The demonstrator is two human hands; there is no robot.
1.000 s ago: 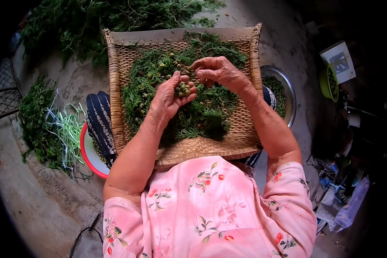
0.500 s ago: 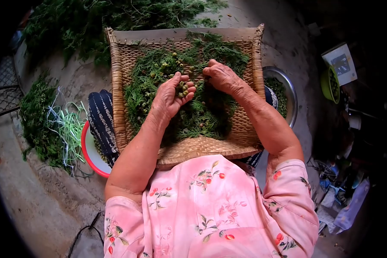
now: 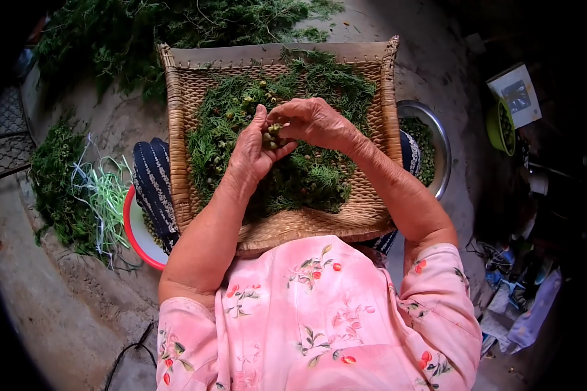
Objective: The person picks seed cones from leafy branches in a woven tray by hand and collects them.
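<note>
My left hand [image 3: 250,151] is cupped, palm up, around several small green seed cones [image 3: 271,138]. Over that palm reaches my right hand [image 3: 321,125], its fingers bent down to the cones; whether it pinches one is hidden. Beneath both hands, a woven wicker winnowing basket [image 3: 389,111] rests across my lap. Feathery green conifer sprigs [image 3: 210,124] lie spread inside it, with more cones among them.
A metal bowl [image 3: 445,146] of green cones stands at right, a red-rimmed basin [image 3: 129,225] at left. Cut branches [image 3: 130,45] heap at the back; pale plastic strips [image 3: 107,195] lie left. A green basket [image 3: 493,130] sits far right.
My right hand has moved left from the sprigs to the cones in my left palm. My left hand stays nearly in place, its thumb slightly further left.
</note>
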